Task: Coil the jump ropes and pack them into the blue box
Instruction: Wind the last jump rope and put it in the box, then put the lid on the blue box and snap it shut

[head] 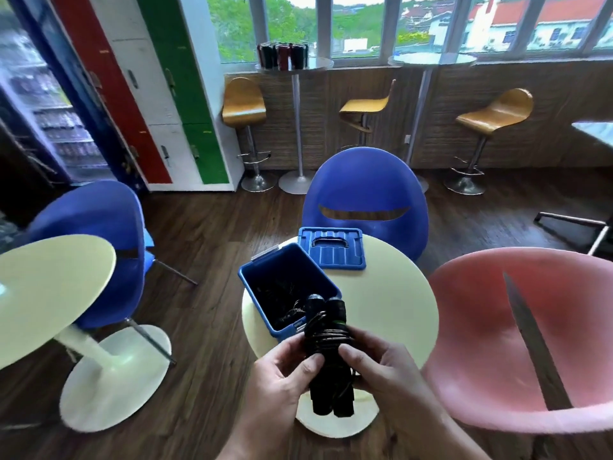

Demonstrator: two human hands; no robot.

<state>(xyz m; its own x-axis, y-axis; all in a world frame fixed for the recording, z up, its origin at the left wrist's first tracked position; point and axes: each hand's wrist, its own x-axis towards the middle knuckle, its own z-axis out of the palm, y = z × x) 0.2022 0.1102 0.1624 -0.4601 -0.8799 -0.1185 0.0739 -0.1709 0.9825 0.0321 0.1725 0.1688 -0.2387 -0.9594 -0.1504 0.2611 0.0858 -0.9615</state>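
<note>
I hold a black jump rope (326,353) over the near edge of the small round table (391,310). Its two handles lie side by side with the cord wound around them. My left hand (282,373) grips the bundle from the left, and my right hand (381,363) grips it from the right. The open blue box (262,293) stands on the table just beyond my hands, with dark coiled rope inside it. Its blue lid (331,249) lies flat on the table behind the box.
A blue chair (365,190) stands behind the table and a pink chair (517,330) to the right. Another round table (49,287) and blue chair (96,220) are at the left. Bar stools and tall tables line the far window wall.
</note>
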